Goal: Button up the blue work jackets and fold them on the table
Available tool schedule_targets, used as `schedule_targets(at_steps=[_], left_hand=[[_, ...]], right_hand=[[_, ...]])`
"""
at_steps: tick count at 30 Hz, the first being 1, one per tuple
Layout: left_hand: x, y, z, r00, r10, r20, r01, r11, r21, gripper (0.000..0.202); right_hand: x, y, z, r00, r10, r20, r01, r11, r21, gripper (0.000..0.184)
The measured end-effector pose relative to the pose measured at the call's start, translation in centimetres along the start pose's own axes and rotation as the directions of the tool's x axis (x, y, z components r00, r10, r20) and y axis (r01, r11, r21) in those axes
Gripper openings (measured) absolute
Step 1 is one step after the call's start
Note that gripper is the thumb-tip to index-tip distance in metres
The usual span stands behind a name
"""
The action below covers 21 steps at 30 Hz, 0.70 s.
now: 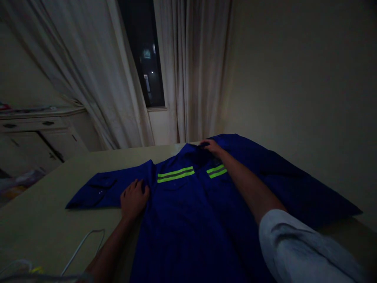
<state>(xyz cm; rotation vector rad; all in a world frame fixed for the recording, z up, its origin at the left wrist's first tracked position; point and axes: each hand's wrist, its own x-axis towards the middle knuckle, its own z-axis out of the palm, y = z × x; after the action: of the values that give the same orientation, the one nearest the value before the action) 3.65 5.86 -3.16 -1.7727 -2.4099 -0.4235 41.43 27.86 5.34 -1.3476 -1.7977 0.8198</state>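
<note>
A dark blue work jacket (176,212) with yellow-green reflective strips across the chest lies spread on a table, its collar end away from me. My left hand (134,199) rests on the sleeve at the left, close to the armpit, with its fingers apart and palm down. At the far end, my right hand (212,147) has its fingers closed around the edge of the collar. My right forearm crosses over the chest and covers part of one reflective strip. The other sleeve (306,188) stretches out to the right.
The pale table (44,212) reaches toward a wall and curtains (194,70) beside a dark window. A white cable (79,247) lies near my left forearm. A cabinet (44,133) stands at the far left.
</note>
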Motion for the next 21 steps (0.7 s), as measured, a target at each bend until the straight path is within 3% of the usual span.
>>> schedule_targets(at_steps=[2, 4, 6, 7, 9, 11, 12, 14, 16, 19, 21], left_hand=[[0.0, 0.0, -0.1, 1.0, -0.01, -0.005, 0.01, 1.0, -0.025, 0.054], [-0.1, 0.1, -0.3, 1.0, -0.018, -0.022, 0.016, 0.998, -0.066, 0.053], [-0.1, 0.1, -0.7, 0.998, -0.027, -0.06, 0.02, 0.994, -0.109, 0.052], [-0.1, 0.0, -0.8, 0.996, -0.032, -0.084, 0.021, 0.992, -0.127, 0.051], [-0.1, -0.1, -1.0, 0.99, -0.054, -0.128, 0.035, 0.988, -0.152, 0.05], [0.0, -0.3, -1.0, 0.987, -0.083, -0.136, 0.061, 0.985, -0.161, 0.05], [0.1, -0.4, -0.9, 0.988, -0.101, -0.12, 0.081, 0.984, -0.159, 0.051], [0.2, -0.6, -0.8, 0.99, -0.129, -0.065, 0.118, 0.982, -0.145, 0.054], [0.2, -1.0, -1.1, 0.991, -0.133, -0.012, 0.13, 0.982, -0.133, 0.055], [0.4, -3.0, -2.5, 0.992, -0.124, 0.027, 0.126, 0.986, -0.109, 0.054], [0.6, -5.6, -3.7, 0.984, -0.176, 0.011, 0.177, 0.982, -0.062, 0.056]], right_hand=[[-2.2, -0.1, -3.4, 0.994, -0.069, 0.082, 0.063, 0.995, 0.078, 0.026], [-5.2, 0.2, -6.6, 0.951, -0.123, 0.282, 0.098, 0.99, 0.103, 0.031], [-8.5, 0.5, -8.4, 0.886, -0.13, 0.445, 0.123, 0.991, 0.045, 0.043], [-10.1, 0.5, -8.4, 0.879, -0.12, 0.461, 0.138, 0.99, -0.005, 0.052], [-13.0, 0.3, -6.8, 0.928, -0.14, 0.346, 0.182, 0.979, -0.091, 0.065], [-15.4, -0.1, -3.2, 0.96, -0.181, 0.213, 0.224, 0.954, -0.197, 0.065], [-16.4, -0.4, -1.1, 0.961, -0.186, 0.202, 0.238, 0.933, -0.27, 0.062], [-18.5, -0.9, 2.7, 0.948, -0.129, 0.291, 0.243, 0.883, -0.401, 0.064], [-20.7, -1.2, 5.2, 0.944, -0.079, 0.322, 0.23, 0.855, -0.465, 0.065], [-24.0, -1.2, 6.3, 0.964, -0.162, 0.211, 0.243, 0.857, -0.455, 0.06], [-25.6, -0.9, 6.2, 0.952, -0.224, 0.207, 0.295, 0.846, -0.445, 0.058]])
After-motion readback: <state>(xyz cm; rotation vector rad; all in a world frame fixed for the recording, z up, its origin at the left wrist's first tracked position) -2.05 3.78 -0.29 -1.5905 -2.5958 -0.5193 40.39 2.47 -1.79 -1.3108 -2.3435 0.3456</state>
